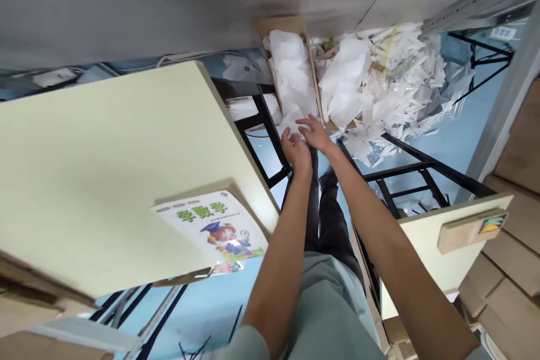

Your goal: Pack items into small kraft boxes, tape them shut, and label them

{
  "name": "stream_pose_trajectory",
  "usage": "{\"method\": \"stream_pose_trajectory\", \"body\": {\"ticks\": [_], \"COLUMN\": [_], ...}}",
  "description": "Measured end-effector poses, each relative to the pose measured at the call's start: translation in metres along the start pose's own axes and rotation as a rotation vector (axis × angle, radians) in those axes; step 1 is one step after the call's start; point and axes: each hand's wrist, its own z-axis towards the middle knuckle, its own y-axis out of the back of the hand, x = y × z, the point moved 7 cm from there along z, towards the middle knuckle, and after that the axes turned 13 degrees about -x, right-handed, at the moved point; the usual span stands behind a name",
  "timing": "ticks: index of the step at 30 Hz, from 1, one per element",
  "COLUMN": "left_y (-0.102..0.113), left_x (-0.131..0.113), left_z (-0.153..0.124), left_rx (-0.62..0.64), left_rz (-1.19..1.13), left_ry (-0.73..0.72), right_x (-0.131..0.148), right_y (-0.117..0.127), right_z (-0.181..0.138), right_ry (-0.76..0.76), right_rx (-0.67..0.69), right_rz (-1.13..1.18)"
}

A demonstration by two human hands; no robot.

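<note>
Both hands reach down in front of my legs, by the near end of a narrow cardboard box (315, 81) filled with white wrapping sheets (291, 64). A thin white sheet (292, 118) lies at my fingers, paper or foam. Curled fingers on my left hand (297, 154) close at the sheet's lower edge, though the exact grip is partly hidden. My right hand (315, 134) is just to the right, its fingers stretched out and apart over the same sheet.
A pale tabletop (105, 140) on the left bears a picture book (211, 225). Right of the box lies a big heap of white scraps (400, 79). Black metal frames (422, 171), a small pale table (447, 259) and stacked cartons (502, 287) stand on the right.
</note>
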Motion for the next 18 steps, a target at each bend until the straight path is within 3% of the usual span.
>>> {"method": "stream_pose_trajectory", "body": {"ticks": [4, 8, 14, 18], "left_y": [0.000, 0.005, 0.010, 0.003], "left_x": [0.017, 0.025, 0.013, 0.002], "left_z": [-0.019, -0.029, -0.031, -0.026], "left_rx": [0.071, 0.075, 0.036, 0.091], "left_rz": [-0.061, -0.060, -0.025, -0.016], "left_ry": [0.135, 0.218, 0.256, 0.299], "right_x": [-0.006, -0.010, 0.001, -0.003], "right_y": [-0.038, -0.046, 0.012, 0.043], "right_z": [0.042, 0.053, 0.001, -0.044], "right_ry": [-0.023, -0.076, -0.040, -0.125], "right_rx": [0.044, 0.028, -0.101, -0.153], "right_rz": [-0.119, -0.059, 0.117, 0.358]}}
